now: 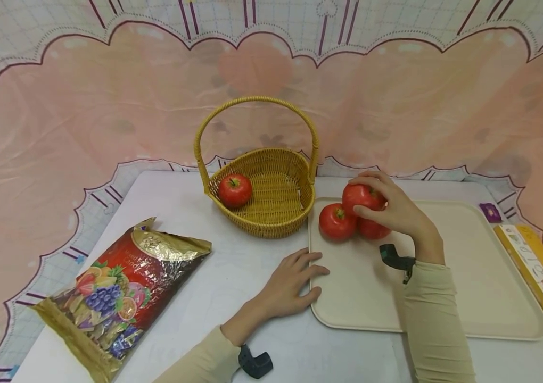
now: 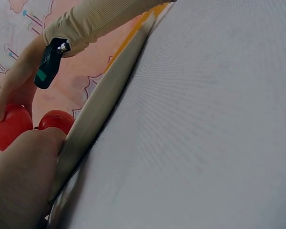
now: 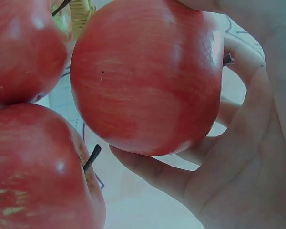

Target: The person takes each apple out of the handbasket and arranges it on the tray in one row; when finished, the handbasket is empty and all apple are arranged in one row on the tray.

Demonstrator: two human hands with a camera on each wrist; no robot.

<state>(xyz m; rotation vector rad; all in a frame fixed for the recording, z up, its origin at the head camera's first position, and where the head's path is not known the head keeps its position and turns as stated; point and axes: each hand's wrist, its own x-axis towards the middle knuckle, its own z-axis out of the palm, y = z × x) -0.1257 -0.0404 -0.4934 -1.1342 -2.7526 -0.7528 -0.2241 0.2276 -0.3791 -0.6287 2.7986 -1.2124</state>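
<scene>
My right hand (image 1: 401, 213) holds a red apple (image 1: 359, 197) between thumb and fingers, above the left part of the beige tray (image 1: 472, 276). In the right wrist view the fingers curl round this apple (image 3: 148, 81), its dark stem towards the palm. Two more apples sit below and beside it on the tray, one at the left (image 1: 337, 223) and one partly hidden under the hand (image 1: 375, 230). With fingers spread, my left hand (image 1: 293, 284) rests over the tray's left edge. Another red apple (image 1: 235, 191) lies in the left side of the yellow wicker basket (image 1: 271, 230).
The basket's tall arched handle (image 1: 257, 99) stands up behind the tray's left corner. A shiny bag of mixed fruit candy (image 1: 142, 276) lies at the left. Along the tray's right side are a yellow pasta box (image 1: 540, 282) and a small purple packet (image 1: 491, 213).
</scene>
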